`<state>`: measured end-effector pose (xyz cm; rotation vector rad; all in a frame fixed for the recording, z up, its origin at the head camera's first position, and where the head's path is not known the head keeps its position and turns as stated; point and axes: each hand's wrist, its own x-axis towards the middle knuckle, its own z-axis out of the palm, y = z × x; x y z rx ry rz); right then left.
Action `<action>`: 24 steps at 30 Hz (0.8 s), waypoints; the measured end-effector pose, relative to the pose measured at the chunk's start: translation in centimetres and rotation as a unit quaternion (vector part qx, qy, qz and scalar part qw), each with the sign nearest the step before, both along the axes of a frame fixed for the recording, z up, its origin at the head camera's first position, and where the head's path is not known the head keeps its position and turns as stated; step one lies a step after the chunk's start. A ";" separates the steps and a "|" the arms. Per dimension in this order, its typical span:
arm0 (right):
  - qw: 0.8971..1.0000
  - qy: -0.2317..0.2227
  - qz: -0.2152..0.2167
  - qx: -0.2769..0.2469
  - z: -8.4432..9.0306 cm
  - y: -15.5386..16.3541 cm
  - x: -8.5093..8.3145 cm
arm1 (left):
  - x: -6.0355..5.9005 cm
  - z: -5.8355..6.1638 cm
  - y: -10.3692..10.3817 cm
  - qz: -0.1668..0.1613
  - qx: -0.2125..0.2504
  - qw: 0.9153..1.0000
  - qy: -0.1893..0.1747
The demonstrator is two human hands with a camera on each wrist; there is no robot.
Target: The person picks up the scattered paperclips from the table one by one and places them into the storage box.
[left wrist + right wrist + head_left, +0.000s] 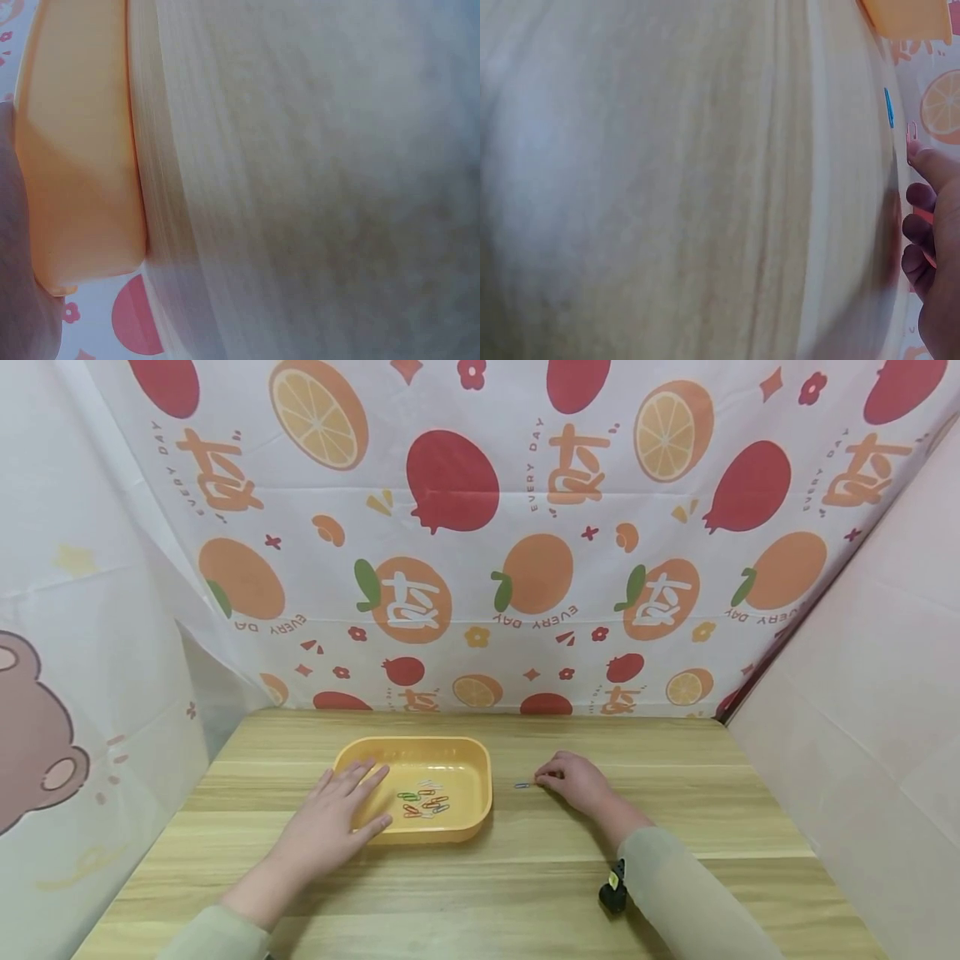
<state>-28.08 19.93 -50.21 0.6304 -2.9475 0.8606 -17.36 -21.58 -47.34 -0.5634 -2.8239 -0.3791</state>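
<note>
A yellow tray [468, 781] holds several paper clips [426, 803] in green, orange, red, white and blue. My left hand [326, 822] lies over the tray's left side with fingers spread and straight, holding nothing. To the right of the tray, my right hand [579, 783] pinches a small reddish paper clip [911, 132] between thumb and fingertips, close over the table. A blue paper clip [522, 786] lies on the wood between the tray and these fingertips. In the left wrist view, the tray's outer wall [82, 165] stands beside part of the left hand.
The wood-grain table [480, 902] carries the tray near its back edge. A fruit-printed cloth [465, 577] hangs behind it, with pale cloth walls at left and right. A small black object [612, 893] sits at the right sleeve's cuff.
</note>
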 end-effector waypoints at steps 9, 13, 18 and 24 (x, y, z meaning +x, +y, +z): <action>1.000 -0.014 -0.009 -0.024 0.5 -0.6 -0.1 | 0.1 0.2 0.1 -0.003 0.003 1.000 0.004; 0.999 -0.013 0.002 -0.042 1.2 -1.3 -0.3 | 0.3 0.2 0.0 -0.005 0.006 1.000 0.016; 0.998 -0.007 0.002 -0.062 2.4 -2.6 -0.4 | 0.3 0.4 0.0 -0.003 0.004 1.000 0.009; 0.997 -0.003 0.006 -0.076 4.0 -4.4 -0.4 | 0.2 0.5 0.1 -0.003 0.003 1.000 -0.003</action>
